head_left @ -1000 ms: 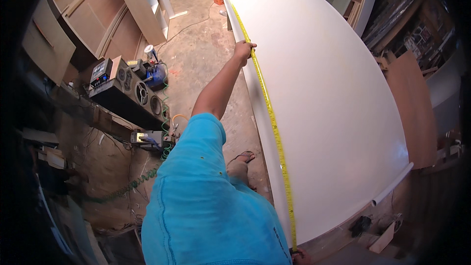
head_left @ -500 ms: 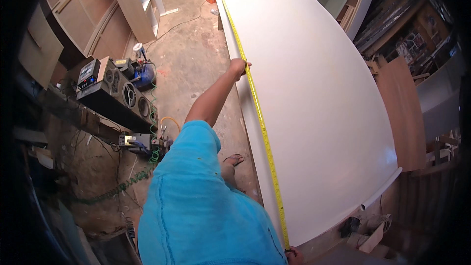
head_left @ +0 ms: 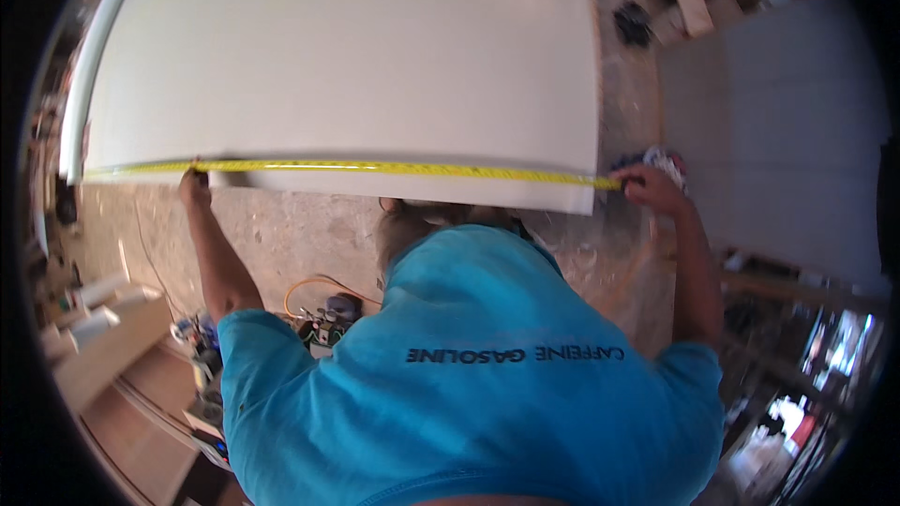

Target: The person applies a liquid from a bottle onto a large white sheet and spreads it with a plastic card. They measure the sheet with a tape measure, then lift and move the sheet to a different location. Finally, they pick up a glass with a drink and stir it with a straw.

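Observation:
A yellow tape measure [head_left: 375, 168] is stretched along the near edge of a large white sheet [head_left: 375, 66] lying on a raised work surface. My left hand [head_left: 195, 187] is closed on the tape toward the sheet's left end, its fingertips at the near edge. Just past the sheet's right edge, my right hand [head_left: 653, 190] grips the right end of the tape. Whether the tape's case sits inside that hand is hidden by the fingers. The tape's far left end reaches close to a rolled part of white sheet [head_left: 94, 66].
Below the left arm, a compressor-like machine [head_left: 328, 323] with an orange hose [head_left: 305, 286] stands on the concrete floor [head_left: 258, 234]. Wooden cabinet parts [head_left: 117, 347] lie at lower left. A large grey panel [head_left: 769, 131] stands at the right, near a black bundle [head_left: 633, 23].
My view has swung from along the sheet to across it, toward the right end. Both arms now show fully. The tape stays stretched, with both hands still on it.

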Available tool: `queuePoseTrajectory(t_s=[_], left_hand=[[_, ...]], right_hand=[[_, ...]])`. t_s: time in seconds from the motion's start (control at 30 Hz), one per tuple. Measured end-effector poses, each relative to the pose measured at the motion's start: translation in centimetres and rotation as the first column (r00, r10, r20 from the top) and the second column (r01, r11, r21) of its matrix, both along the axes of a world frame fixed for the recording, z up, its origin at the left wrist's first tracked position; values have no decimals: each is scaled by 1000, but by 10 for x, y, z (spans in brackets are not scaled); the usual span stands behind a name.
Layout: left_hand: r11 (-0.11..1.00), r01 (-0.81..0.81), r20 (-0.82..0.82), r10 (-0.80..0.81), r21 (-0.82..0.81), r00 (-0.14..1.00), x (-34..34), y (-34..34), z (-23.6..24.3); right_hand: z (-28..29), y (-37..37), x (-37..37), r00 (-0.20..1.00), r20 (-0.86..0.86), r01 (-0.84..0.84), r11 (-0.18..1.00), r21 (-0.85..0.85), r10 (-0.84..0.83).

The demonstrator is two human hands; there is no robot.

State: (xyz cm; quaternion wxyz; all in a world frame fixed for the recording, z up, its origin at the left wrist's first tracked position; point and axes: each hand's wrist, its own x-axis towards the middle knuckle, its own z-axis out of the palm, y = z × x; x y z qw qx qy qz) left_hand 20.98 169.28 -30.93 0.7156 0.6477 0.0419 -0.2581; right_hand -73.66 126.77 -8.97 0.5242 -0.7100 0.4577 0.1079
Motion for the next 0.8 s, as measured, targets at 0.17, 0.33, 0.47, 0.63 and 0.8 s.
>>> queuePoseTrajectory(t_s=[0.17, 0.33, 0.47, 0.63, 0.8], left_hand=[[982, -186, -43, 185, -38, 982, -23, -19, 4], [989, -145, -26, 144, -34, 989, -11, -21, 4], [988, -152, -5, 152, 8, 988, -25, -21, 2], [974, -225, -48, 226, 18, 973, -55, -53, 12], [977, -211, -61, 212, 14, 975, -60, -65, 4]], right_hand=[[7, -10, -21, 996, -85, 41, 999, -6, -41], [-33, -11, -43, 993, -63, 104, 994, 25, -103], [-36, -14, -41, 993, -82, 79, 997, -18, -80], [-34, -9, -51, 989, -114, 78, 990, -116, -91], [-42, -10, -65, 987, -119, 95, 986, -140, -112]])
